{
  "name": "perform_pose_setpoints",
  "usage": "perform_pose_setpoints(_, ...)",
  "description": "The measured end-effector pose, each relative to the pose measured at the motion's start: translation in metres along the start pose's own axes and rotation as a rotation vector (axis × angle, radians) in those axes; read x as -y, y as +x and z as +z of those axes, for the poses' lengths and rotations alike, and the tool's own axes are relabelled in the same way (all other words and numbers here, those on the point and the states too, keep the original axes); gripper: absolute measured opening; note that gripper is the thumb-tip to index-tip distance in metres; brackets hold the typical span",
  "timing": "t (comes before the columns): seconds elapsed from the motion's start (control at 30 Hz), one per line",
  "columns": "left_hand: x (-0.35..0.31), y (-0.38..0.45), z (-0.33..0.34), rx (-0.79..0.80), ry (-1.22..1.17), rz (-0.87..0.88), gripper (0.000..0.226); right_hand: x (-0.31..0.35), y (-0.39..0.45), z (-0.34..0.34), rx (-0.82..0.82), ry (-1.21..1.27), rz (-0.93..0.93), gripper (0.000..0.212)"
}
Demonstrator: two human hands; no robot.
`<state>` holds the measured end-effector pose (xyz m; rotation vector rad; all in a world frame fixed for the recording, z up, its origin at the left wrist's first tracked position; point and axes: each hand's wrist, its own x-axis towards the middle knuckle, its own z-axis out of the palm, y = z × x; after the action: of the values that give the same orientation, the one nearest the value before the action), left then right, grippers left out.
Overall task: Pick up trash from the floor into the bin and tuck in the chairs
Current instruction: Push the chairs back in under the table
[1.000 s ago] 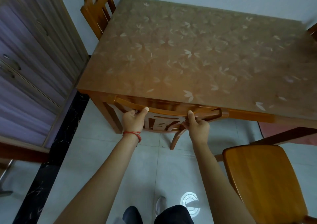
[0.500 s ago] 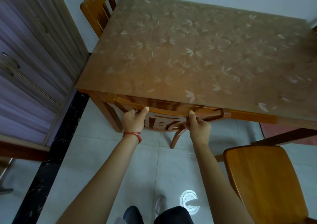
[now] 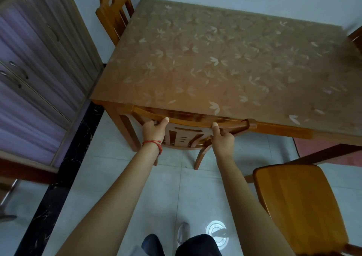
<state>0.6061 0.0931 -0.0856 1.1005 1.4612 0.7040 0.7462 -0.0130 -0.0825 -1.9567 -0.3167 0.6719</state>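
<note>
A wooden chair (image 3: 188, 132) stands pushed under the near edge of the wooden table (image 3: 215, 63), only its curved backrest and rear legs showing. My left hand (image 3: 153, 131), with a red string on the wrist, grips the backrest's top rail near its left end. My right hand (image 3: 222, 140) grips the same rail further right, thumb on top. A second wooden chair (image 3: 297, 204) stands away from the table at the lower right, its seat facing me. No trash or bin is in view.
A third chair (image 3: 113, 14) sits at the table's far left end by the wall. A cabinet with purple-lined doors (image 3: 33, 75) runs along the left. A black floor strip (image 3: 64, 177) borders light tiles. My shoe (image 3: 183, 232) is below.
Both hands keep their grip on the backrest rail. The chair's backrest sits slightly closer under the table edge, and the view has shifted a little.
</note>
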Motion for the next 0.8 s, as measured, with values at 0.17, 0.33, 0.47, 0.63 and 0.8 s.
perform_pose_setpoints(0.17, 0.005, -0.017, -0.009, 0.02, 0.1, 0.079, 0.035, -0.013, -0.016, -0.014, 0.033, -0.114, -0.1, 0.029)
perform_pose_setpoints(0.33, 0.014, -0.041, -0.02, 0.09, 0.224, 0.184, 0.05, -0.017, -0.041, -0.026, 0.033, -0.163, -0.156, 0.023)
perform_pose_setpoints(0.47, 0.022, -0.061, -0.03, 0.171, 0.453, 0.361, 0.048, -0.028, -0.064, -0.035, 0.026, -0.278, -0.21, 0.03)
perform_pose_setpoints(0.63, 0.039, -0.085, -0.038, 0.269, 0.684, 0.572, 0.05, -0.054, -0.095, -0.053, -0.023, -0.467, -0.182, 0.057)
perform_pose_setpoints(0.8, 0.051, -0.112, -0.034, 0.384, 0.833, 0.751, 0.053, -0.077, -0.132, -0.078, -0.102, -0.608, -0.183, 0.057)
